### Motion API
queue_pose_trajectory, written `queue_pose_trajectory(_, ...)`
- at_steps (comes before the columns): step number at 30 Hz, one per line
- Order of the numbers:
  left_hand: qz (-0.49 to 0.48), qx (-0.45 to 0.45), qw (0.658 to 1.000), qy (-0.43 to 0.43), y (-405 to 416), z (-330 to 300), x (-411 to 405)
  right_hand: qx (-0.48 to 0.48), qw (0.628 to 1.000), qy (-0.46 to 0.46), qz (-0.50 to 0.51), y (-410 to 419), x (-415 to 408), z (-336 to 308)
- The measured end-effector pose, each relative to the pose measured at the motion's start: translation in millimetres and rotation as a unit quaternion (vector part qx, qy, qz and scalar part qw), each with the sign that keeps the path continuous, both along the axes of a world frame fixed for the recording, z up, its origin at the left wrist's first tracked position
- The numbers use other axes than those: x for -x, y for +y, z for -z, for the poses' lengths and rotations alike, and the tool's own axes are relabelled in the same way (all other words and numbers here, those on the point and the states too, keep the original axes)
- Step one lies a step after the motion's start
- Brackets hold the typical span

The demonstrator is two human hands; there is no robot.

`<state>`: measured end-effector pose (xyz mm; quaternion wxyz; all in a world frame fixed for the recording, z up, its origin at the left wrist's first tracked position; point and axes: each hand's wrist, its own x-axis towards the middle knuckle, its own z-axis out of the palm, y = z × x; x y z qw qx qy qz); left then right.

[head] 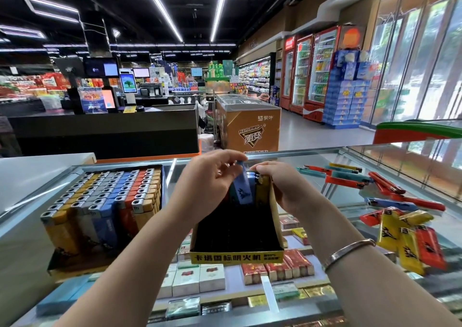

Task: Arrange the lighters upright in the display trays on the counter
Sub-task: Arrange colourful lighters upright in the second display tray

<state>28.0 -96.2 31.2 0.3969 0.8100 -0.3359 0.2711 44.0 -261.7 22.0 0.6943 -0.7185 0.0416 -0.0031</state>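
My left hand [207,184] pinches a light blue lighter [241,189] by its top and holds it upright at the far end of a yellow and black display tray [236,256] in the middle of the glass counter. My right hand [280,184] grips the tray's far right corner beside a yellow lighter [262,189] standing there. Most of this tray is dark and bare inside. A second tray [75,269] on the left is packed with several rows of upright lighters [112,196]. Loose red, blue, teal and yellow lighters [400,226] lie scattered on the counter at the right.
The glass counter [325,156] shows cigarette packs [275,269] underneath. A white surface [37,171] adjoins at the far left. Beyond the counter stand an orange freezer [250,126], checkout desks and drink fridges [312,71]. A silver bracelet [347,251] circles my right wrist.
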Motion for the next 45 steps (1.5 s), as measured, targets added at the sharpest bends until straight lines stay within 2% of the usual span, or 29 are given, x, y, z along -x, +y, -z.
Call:
queue_pose_trajectory(2,-0.008,-0.075,0.997,-0.005,-4.5,7.6,-1.0,0.005,1.000,0.001,-0.001,0.4,1.3,-0.6)
queue_pose_trajectory(4,-0.008,-0.111,0.994,0.010,-7.6,12.2,-1.8,0.012,1.000,0.003,0.000,0.7,2.3,-1.2)
queue_pose_trajectory(10,-0.025,-0.110,0.994,-0.005,-5.5,10.3,-3.9,0.003,1.000,0.002,-0.010,-1.3,3.9,-2.0)
queue_pose_trajectory(14,-0.035,-0.136,0.989,-0.050,-8.6,10.2,-1.6,-0.003,1.000,0.003,-0.026,-3.0,3.1,-0.3)
queue_pose_trajectory(20,-0.041,-0.168,0.983,-0.064,-15.0,13.0,-4.6,-0.010,0.999,-0.003,-0.034,-5.1,0.7,2.3)
queue_pose_trajectory(25,-0.105,-0.177,0.972,-0.110,-17.4,18.4,-5.5,-0.026,0.999,-0.006,-0.043,-6.1,1.1,3.0)
queue_pose_trajectory(35,-0.085,-0.144,0.986,0.021,-8.9,21.6,-11.6,-0.008,0.999,-0.020,-0.038,-7.9,0.1,2.4)
queue_pose_trajectory(40,-0.028,-0.070,0.990,0.116,-6.5,23.8,-13.5,0.007,0.999,-0.041,-0.019,-5.5,0.6,1.4)
queue_pose_trajectory(43,-0.001,0.049,0.983,0.178,-5.6,24.0,-12.8,0.066,0.992,-0.099,0.051,-1.2,2.4,-0.8)
queue_pose_trajectory(45,-0.031,0.071,0.980,0.182,-8.3,24.9,-13.2,0.118,0.976,-0.154,0.097,-5.9,8.1,-6.2)
